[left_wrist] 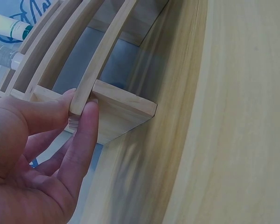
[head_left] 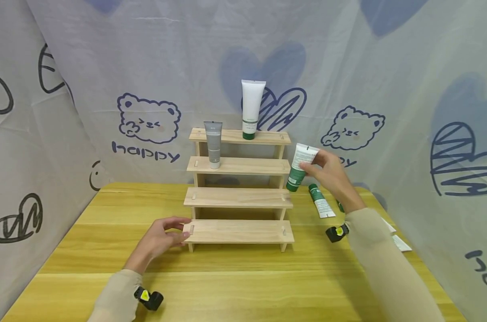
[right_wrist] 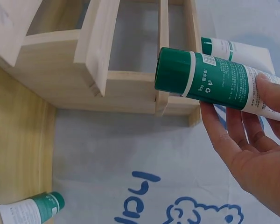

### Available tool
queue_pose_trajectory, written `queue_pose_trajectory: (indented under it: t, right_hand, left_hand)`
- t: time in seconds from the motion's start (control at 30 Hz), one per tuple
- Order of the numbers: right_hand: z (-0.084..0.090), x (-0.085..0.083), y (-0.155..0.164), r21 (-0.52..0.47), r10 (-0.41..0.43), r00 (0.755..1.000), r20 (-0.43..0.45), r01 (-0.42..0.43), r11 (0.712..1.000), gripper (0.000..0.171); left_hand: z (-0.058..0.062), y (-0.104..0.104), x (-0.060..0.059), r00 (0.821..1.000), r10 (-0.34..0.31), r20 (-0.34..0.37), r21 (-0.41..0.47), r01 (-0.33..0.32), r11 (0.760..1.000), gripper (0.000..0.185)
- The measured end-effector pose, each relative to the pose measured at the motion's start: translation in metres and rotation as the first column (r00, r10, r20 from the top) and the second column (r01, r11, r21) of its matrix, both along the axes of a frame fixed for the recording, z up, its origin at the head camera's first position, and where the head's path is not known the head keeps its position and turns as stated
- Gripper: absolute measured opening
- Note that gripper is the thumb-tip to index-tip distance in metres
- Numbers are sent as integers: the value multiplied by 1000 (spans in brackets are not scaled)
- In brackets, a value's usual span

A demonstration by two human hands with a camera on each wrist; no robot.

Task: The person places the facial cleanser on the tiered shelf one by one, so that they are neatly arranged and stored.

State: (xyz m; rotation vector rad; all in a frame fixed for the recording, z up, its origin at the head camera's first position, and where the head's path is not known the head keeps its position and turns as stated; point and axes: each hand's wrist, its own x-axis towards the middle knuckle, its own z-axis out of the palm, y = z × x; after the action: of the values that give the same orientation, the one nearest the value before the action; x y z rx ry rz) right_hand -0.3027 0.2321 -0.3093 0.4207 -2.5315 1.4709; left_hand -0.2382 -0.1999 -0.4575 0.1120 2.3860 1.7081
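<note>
Head view: one tube, green and white, tilted with cap low, raised just right of the rack; grasped between thumb and fingers of the right hand.

One rack, pale wood, four steps rising toward the far side, standing on the table; near step pinched at its left end by thumb and fingers of the left hand.

One white tube, green cap down, upright on the top step, slightly right of middle.

One grey tube, upright on its cap, next step down, left of middle.

One spare tube, green and white, lying on the table right of the rack; further pieces beyond it, partly hidden by the right sleeve.

One table, yellow-brown wood, banded grain running left to right.

Cloth, pale grey, lightly creased, hung far, left and right; printed hearts, bears and "happy" in blue.
</note>
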Motion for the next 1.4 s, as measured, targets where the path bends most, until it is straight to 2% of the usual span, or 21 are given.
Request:
queue_pose_trajectory:
  t: [0.27, 0.5, 0.9, 1.4]
  right_hand:
    - [5, -10, -13, -24, 22, 1000, 8, -22, 999, 37]
    - [9, -14, -25, -4, 57, 998, -18, -57, 998, 38]
    - [16, -25, -44, -23, 71, 995, -66, -72, 997, 38]
    - [22, -40, -73, -59, 65, 996, -66, -69, 996, 36]
  left_hand:
    - [2, 0, 1, 1000, 0, 9, 4, 0, 1000, 45]
    - [2, 0, 1, 1000, -3, 6, 11, 3, 1000, 46]
    - [1, 0, 1, 1000, 8, 15, 13, -8, 1000, 45]
    - [-1, 0, 0, 1000, 12, 9, 1, -12, 1000, 45]
